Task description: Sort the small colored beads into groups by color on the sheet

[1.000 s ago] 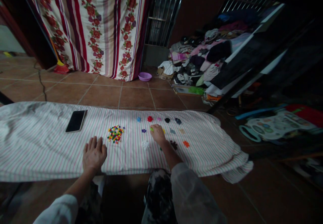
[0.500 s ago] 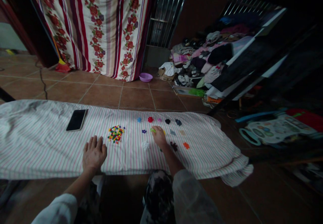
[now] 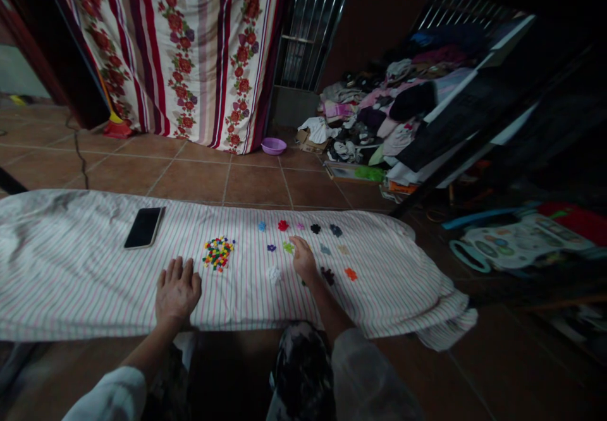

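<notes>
Lime-green cluster (image 3: 288, 247) of small pieces; lies on the striped cloth (image 3: 109, 288), in the middle row of clusters, right of the cloth's centre, about midway between far and near edges; right hand (image 3: 305, 258) just beside it on the right, fingers loosely curled together, partly closed; cannot tell whether the fingertips touch the cluster or pinch anything.

Same row: purple cluster (image 3: 271, 248) to the left; grey cluster (image 3: 325, 250) and beige cluster (image 3: 344, 250) beyond the right hand, toward the cloth's right end; row nearer the far edge, left to right: light blue cluster (image 3: 262, 226), red cluster (image 3: 283, 225), pink cluster (image 3: 300, 225), black cluster (image 3: 315, 229), dark grey cluster (image 3: 336, 230); row nearer the near edge: white cluster (image 3: 274, 274), dark brown cluster (image 3: 327, 275), orange cluster (image 3: 351, 274); a dark green bit (image 3: 304, 282) shows by the right wrist, mostly hidden.

Left of the rows, a loose pile of mixed-colour pieces (image 3: 219, 253); left hand (image 3: 177, 289) near it, toward the near edge, palm down on the cloth, open, fingers slightly spread, holding nothing; phone (image 3: 144, 227), dark screen up, near the far edge, left of the pile.

Past the far edge: tiled floor (image 3: 190, 177), purple basin (image 3: 274, 146), flowered curtain (image 3: 203, 61), heap of clothes (image 3: 374, 108).
</notes>
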The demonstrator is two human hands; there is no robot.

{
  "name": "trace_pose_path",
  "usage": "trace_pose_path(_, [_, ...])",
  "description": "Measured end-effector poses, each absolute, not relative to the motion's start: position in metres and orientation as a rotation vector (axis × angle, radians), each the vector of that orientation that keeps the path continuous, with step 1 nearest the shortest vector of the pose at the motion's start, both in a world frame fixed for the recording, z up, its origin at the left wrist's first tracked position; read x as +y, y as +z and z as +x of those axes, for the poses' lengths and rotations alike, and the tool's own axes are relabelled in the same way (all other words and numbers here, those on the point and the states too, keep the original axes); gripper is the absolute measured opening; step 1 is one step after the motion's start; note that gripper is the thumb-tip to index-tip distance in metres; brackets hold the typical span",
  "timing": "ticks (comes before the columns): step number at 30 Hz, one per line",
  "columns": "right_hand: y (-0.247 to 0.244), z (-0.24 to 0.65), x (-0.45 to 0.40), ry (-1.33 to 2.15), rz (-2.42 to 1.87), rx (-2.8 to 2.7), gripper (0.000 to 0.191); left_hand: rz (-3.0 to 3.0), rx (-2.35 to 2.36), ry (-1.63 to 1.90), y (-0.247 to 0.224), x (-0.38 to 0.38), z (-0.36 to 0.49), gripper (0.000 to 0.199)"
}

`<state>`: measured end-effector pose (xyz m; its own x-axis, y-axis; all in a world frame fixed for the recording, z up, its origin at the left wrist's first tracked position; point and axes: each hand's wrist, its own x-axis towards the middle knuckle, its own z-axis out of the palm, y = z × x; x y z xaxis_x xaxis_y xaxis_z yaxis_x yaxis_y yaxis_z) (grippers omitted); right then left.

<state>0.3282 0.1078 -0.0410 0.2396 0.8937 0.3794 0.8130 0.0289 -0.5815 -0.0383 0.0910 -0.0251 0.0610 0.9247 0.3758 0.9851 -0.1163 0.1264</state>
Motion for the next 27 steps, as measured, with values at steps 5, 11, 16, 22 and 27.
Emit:
trace_pose_path(5, [-0.031, 0.321, 0.100, 0.047, -1.777, -1.543, 0.046, -2.163, -2.002, -0.594, -0.027, 0.092, -0.039, 0.049])
trace_pose_path(11, [-0.024, 0.266, 0.093, 0.100, -1.621, -1.627, 0.038, -2.176, -2.033, -0.577, -0.028, 0.094, -0.038, 0.050])
trace_pose_path(16, [-0.021, 0.210, 0.089, 0.247, -1.506, -1.772, 0.035, -2.159, -2.020, -0.547, -0.030, 0.095, -0.038, 0.049])
trace_pose_path(22, [-0.016, 0.172, 0.097, 0.413, -1.562, -1.996, 0.036, -2.151, -1.990, -0.522, -0.029, 0.094, -0.038, 0.048])
trace_pose_path(27, [-0.009, 0.156, 0.120, 0.430, -1.744, -2.017, 0.039, -2.152, -1.998, -0.562, -0.029, 0.094, -0.037, 0.047])
